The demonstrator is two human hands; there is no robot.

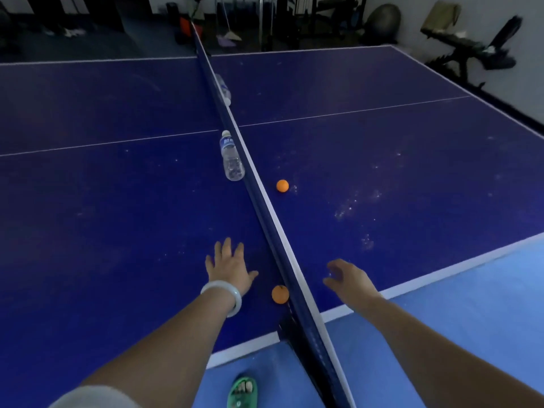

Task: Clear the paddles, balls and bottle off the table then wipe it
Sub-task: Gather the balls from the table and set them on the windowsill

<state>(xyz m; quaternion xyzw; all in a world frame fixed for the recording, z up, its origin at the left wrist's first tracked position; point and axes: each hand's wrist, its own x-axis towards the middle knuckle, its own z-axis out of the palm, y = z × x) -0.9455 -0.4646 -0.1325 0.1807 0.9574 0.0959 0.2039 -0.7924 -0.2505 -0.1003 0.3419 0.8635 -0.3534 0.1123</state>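
The far bottle (222,89) (lying down) is half hidden behind the net (265,213).

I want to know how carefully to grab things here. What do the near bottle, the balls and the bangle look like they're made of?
Near bottle: clear thin plastic, glossy; the table shows through it, label band near the cap.
Balls: probably light plastic, matte orange, no shine.
Bangle on the left hand: smooth, pale, translucent; jade, glass or resin, cannot tell which.
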